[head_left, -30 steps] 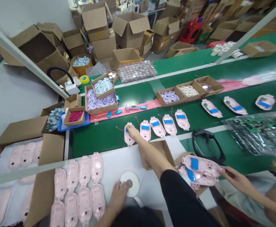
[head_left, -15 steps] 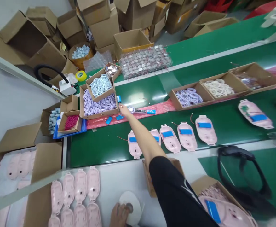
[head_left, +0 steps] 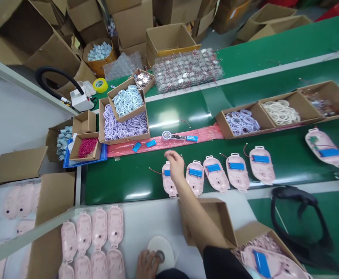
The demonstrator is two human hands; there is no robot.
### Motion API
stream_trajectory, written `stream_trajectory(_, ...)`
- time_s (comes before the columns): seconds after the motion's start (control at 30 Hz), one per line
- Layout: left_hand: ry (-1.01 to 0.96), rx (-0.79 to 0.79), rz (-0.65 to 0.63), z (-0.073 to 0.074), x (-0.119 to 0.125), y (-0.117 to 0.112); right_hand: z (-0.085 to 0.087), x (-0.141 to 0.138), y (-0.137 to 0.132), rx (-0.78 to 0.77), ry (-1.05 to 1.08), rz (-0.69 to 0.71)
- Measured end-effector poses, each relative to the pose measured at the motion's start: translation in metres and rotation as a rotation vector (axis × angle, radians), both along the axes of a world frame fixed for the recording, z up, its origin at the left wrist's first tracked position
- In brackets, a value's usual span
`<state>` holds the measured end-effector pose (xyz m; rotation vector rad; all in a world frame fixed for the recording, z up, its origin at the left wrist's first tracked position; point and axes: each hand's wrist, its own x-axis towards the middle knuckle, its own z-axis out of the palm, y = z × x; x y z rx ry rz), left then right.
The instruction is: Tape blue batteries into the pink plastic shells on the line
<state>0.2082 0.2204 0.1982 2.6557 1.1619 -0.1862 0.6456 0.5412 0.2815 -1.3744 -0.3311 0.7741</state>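
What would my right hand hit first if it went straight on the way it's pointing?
Your right hand would probably meet the pink plastic strip first, close to the small round white part, though depth is hard to judge from this view.

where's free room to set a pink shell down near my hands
Bare green belt lies left of the pink housings by the right hand, below the red film. Another patch sits on the upper belt between the two lavender-ring cartons. Crowded: the white bench, with rows of housings beside the tape roll.
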Motion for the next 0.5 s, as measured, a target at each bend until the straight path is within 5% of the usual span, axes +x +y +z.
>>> stream_trajectory(0.17,-0.001,-0.078,-0.156,-0.008,-0.014,0.016,0.021,-0.046,-0.125,-0.061,-0.119,0.019)
stream_trajectory(0.3,-0.025,-0.167,-0.302,0.001,-0.013,0.054,0.05,-0.082,-0.197,0.082,-0.211,0.07)
stream_trajectory(0.4,-0.048,-0.173,-0.458,0.006,-0.002,0.083,0.075,-0.11,-0.251,0.116,-0.051,0.137)
stream_trajectory(0.5,-0.176,-0.144,-0.609,0.007,0.007,0.105,0.098,-0.156,-0.317,-0.033,0.269,0.124)
